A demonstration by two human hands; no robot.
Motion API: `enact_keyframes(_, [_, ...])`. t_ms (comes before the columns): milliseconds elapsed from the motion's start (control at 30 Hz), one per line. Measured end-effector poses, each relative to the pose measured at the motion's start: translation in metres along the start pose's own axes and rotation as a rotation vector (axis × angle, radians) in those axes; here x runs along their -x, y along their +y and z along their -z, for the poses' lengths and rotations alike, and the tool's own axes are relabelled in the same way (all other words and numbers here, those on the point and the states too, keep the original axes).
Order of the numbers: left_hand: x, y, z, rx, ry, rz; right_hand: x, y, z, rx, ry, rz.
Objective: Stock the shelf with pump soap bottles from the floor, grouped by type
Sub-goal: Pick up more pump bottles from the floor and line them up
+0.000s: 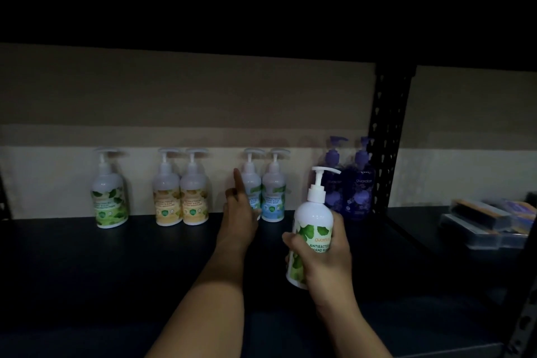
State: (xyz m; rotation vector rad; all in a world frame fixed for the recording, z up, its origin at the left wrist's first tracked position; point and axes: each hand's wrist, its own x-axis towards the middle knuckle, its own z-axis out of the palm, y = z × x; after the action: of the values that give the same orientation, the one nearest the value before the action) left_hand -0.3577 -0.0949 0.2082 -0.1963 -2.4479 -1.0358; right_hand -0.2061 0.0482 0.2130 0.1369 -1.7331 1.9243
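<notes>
Right hand: the right hand (325,259) is nearest to me, fingers wrapped round the lower body of a white pump bottle with a green leaf label (312,229), holding it upright and a little tilted, up off the shelf.
Held bottle: its white pump head points right; the label reads "ANTIBACTERIAL HAND WASH", partly covered by the fingers.
Left hand: the left hand (241,212) reaches further in, index finger stretched up and forward, the other fingers curled under; it holds nothing. The fingertip sits in front of the blue-label pair, and I cannot tell whether it touches them.
Shelf: a dark, flat shelf board (116,256) runs under both arms, dim in this light.
Back row, left: one white pump bottle with a green leaf label (109,195) stands alone against the pale back wall, well apart from the next group.
Back row, middle: two white pump bottles with yellow labels (181,195) stand side by side, touching.
Back row, centre-right: two white pump bottles with pale blue labels (271,192) stand together, the left one partly hidden by the pointing hand.
Back row, right: two dark purple translucent pump bottles (356,183) stand just beside a black perforated metal upright (389,136); the held bottle covers part of the left one.
Next bay: beyond the upright lies a flat clear plastic pack (488,224), contents too blurred to tell.
</notes>
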Motion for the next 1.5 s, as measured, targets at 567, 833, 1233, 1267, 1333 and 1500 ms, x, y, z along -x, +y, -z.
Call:
enact_keyframes(567, [0.085,-0.016,0.075,-0.024,-0.372,-0.105,0.009,-0.007,-0.004,0.121,-0.11,0.078])
enact_keyframes(833, [0.143,-0.07,0.181,-0.128,-0.634,-0.147,0.028,-0.022,-0.017,0.207,-0.319,0.09])
enact_keyframes(1233, [0.177,-0.134,0.292,-0.216,-0.58,0.076,0.076,0.004,-0.162,0.297,-0.674,0.041])
enact_keyframes(1267, [0.177,-0.138,0.297,-0.227,-0.574,0.086,0.078,0.007,-0.176,0.312,-0.7,0.033])
enact_keyframes(1333, [0.178,-0.144,0.304,-0.244,-0.559,0.101,0.081,0.011,-0.201,0.313,-0.701,0.025])
enact_keyframes(1500, [0.176,-0.165,0.318,-0.258,-0.498,0.133,0.074,0.026,-0.258,0.366,-0.56,0.05])
